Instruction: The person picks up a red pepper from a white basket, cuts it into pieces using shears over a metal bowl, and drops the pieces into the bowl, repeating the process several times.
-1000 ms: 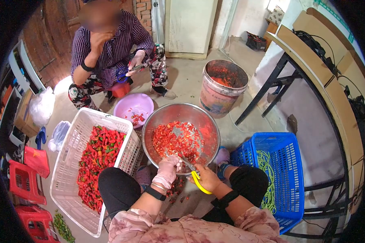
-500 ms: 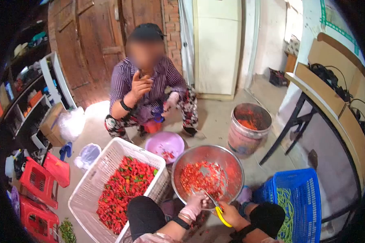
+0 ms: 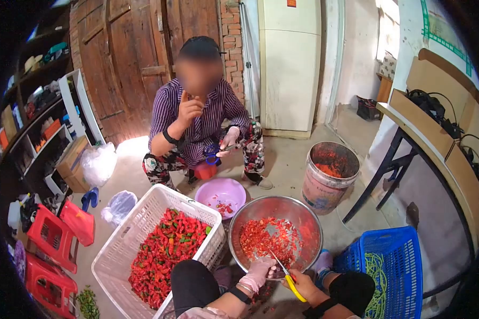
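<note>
My left hand (image 3: 259, 270), in a thin translucent glove, is closed over the near rim of a steel bowl (image 3: 317, 223). Whatever its fingers hold is too small to make out. My right hand (image 3: 306, 285) grips a pair of scissors (image 3: 295, 290) with yellow handles. The blades point up and left, over the bowl, just right of my left hand. Chopped red peppers (image 3: 261, 236) lie spread across the bowl's bottom. Left of the bowl, a white plastic crate (image 3: 110, 261) holds a heap of whole red peppers (image 3: 167, 250) with some green among them.
A person (image 3: 199, 117) squats opposite, one hand raised with a finger up, the other gloved. Before them are a purple basin (image 3: 241, 201) and a red container (image 3: 204, 171). A stained bucket (image 3: 330, 196) and blue crate (image 3: 410, 271) stand right; red stools (image 3: 50, 234) stand left.
The view has shifted slightly, so the scene sits lower and a little further right. My left hand has moved slightly away from the scissor blades. The person opposite keeps a hand raised.
</note>
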`<state>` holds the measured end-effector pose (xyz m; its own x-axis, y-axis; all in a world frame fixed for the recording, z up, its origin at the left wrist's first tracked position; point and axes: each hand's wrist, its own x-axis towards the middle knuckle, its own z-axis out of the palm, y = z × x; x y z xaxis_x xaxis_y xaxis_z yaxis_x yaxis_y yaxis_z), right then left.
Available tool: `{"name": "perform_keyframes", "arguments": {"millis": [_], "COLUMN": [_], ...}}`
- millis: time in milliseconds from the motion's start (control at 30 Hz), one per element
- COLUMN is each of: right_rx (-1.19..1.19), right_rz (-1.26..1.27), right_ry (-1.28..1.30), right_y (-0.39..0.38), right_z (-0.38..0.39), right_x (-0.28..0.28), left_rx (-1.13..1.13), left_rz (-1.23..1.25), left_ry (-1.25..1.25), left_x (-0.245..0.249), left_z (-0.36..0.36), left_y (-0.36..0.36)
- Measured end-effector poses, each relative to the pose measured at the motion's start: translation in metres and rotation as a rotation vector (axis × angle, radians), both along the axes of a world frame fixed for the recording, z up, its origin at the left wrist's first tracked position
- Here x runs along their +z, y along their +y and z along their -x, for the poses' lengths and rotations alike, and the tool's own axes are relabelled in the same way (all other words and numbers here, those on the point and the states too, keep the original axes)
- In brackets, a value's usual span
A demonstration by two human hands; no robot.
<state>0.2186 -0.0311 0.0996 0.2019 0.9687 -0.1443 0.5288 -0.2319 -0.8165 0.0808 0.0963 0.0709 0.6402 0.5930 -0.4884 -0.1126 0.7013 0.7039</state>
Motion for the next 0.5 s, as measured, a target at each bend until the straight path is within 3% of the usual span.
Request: {"name": "perform_keyframes", "arguments": {"millis": [200, 500], "right_rx": [-0.010, -0.048], "right_rz": [0.138, 0.073], "right_ry": [0.024, -0.022], "right_y": [0.003, 0.001], "right_z": [0.004, 0.003], "right_x": [0.012, -0.005], "left_rx": [0.096, 0.094], "left_rz": [0.181, 0.063], "left_ry": [-0.116, -0.180], "left_x": [-0.007, 0.000], "left_z": [-0.006, -0.003], "left_y": [0.002, 0.002]}}
